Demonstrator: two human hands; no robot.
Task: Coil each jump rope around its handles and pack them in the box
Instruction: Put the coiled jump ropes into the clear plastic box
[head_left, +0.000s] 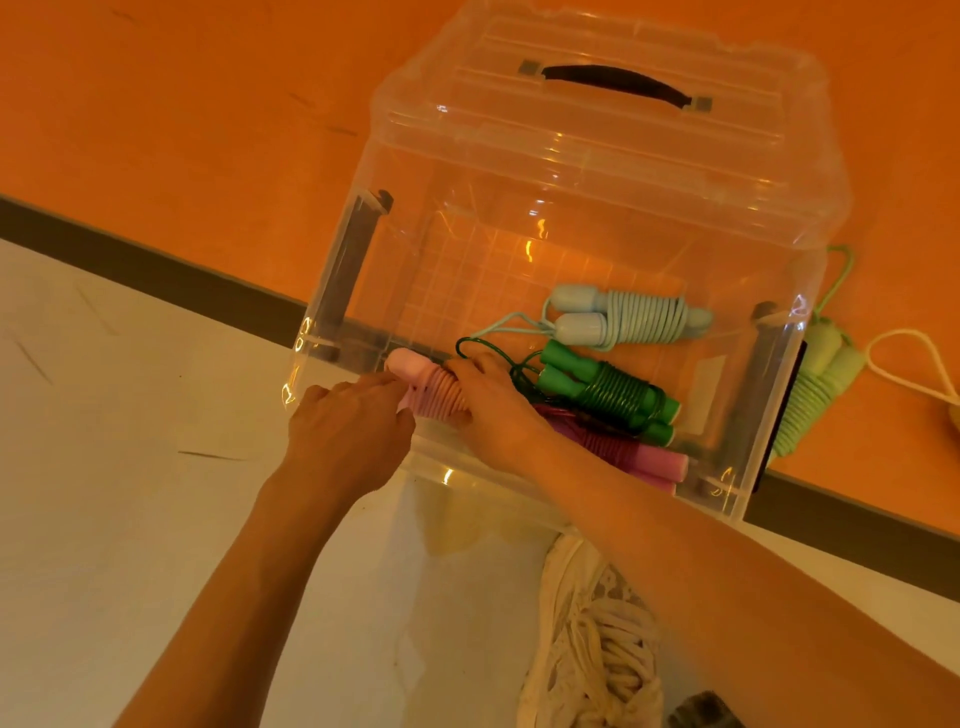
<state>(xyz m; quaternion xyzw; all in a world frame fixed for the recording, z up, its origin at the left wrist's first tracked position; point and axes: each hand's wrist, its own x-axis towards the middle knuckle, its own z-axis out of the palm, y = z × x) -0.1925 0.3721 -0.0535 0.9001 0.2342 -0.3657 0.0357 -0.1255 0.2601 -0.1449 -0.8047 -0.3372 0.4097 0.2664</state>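
An orange floor (182, 104) fills the upper part of the view, under warm light. A dark strip (156, 270) runs diagonally between it and a pale, scuffed surface (104, 467), possibly matting.

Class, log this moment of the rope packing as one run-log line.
step: placing pink rope in clear box | left hand: holds it | right hand: holds it | inside: pale blue rope, dark green rope | outside: light green rope

No readable text, labels, brands or numbers anywhere. The clear box (597, 218) shows a pale rectangular sticker (707, 384) on its wall, too blurred to tell if it carries print.
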